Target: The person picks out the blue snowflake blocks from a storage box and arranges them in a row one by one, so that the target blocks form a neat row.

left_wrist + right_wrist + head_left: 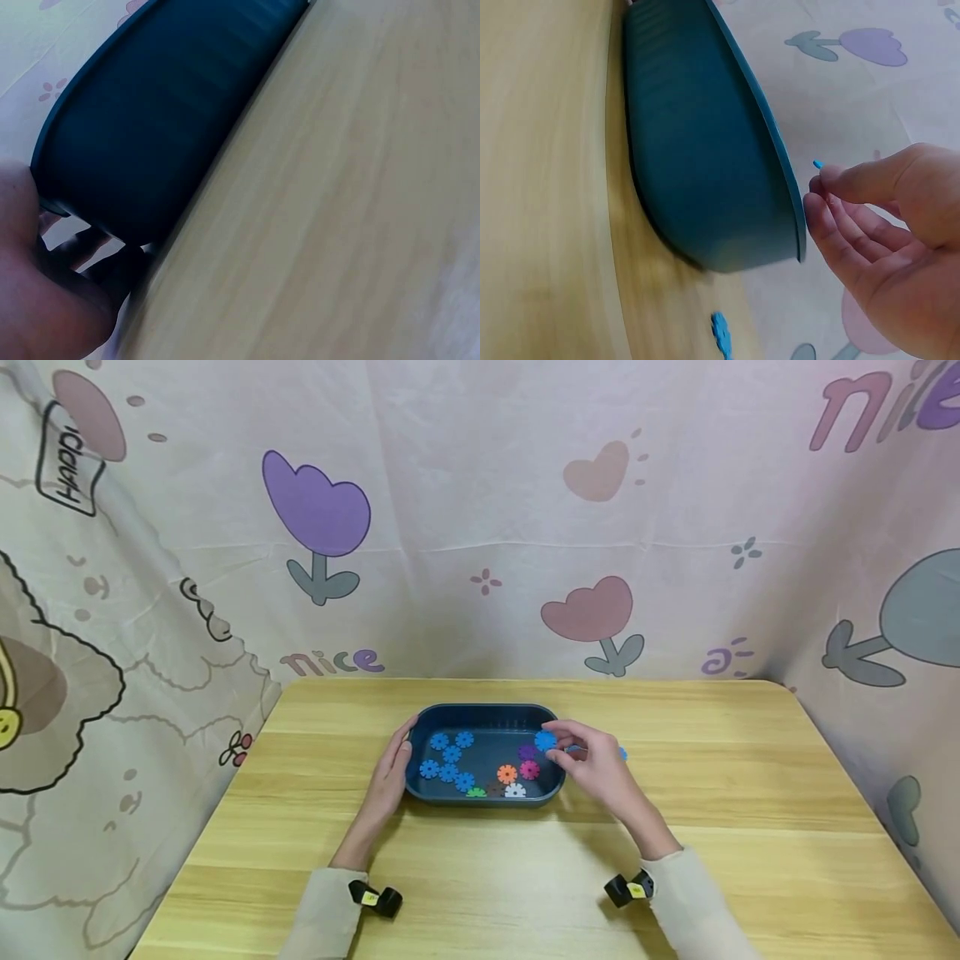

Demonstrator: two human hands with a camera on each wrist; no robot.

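A dark blue rectangular tray (483,802) with rounded corners sits on the table. My left hand (387,774) holds its left end, thumb by the rim and bent fingers against the outer wall in the left wrist view. Between thumb and fingertips my right hand (600,766) pinches a blue notched plastic disc (545,741) over the tray's right rim; only its edge shows in the right wrist view. Several blue discs (448,772) lie on the tray's left side. Purple (527,751), magenta (529,769), orange (507,773), white (515,790), brown and green discs lie toward the right and front.
Another blue disc (721,334) lies on the wooden table (495,885) to the right of the tray, partly behind my right hand in the head view. A printed curtain (465,485) hangs along the back and sides of the table. Each wrist wears a small black camera.
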